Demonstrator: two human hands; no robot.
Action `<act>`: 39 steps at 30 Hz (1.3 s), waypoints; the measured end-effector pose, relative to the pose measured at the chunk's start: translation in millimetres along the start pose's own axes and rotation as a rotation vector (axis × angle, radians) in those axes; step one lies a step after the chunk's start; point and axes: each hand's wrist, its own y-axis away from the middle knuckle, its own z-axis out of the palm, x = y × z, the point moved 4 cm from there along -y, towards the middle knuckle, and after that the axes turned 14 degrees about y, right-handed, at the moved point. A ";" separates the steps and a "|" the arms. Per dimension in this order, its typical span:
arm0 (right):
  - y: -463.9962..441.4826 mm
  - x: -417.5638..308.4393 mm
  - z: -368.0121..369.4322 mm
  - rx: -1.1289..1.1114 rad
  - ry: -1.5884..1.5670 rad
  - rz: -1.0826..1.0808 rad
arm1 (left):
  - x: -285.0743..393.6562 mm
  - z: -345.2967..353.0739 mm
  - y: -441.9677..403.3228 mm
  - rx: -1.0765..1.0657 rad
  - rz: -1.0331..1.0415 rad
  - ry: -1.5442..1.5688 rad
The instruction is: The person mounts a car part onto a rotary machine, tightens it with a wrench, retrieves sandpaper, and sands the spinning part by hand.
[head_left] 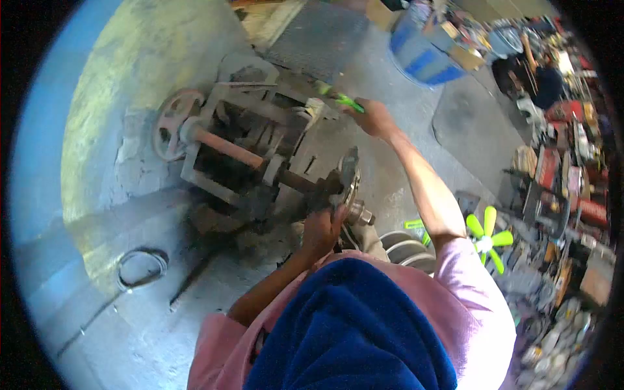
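Green-handled tool (350, 102) in the right hand (376, 119), seen from the head camera: the fingers are closed around one end, and its long axis points leftward and slightly away, toward the far side of a metal-framed machine (227, 148). The left hand (318, 235), well apart from the tool, is at the near edge of a round metal disc (351, 172); whether its fingers grip cannot be told. The machine's frame bounds the tool's left; to its right, open floor (406, 172) stretches toward a blue drum (426, 58).
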 end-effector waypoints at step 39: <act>372.4 -108.8 333.7 0.276 -1.704 0.759 | -51.7 47.2 -147.4 -0.386 -0.649 0.454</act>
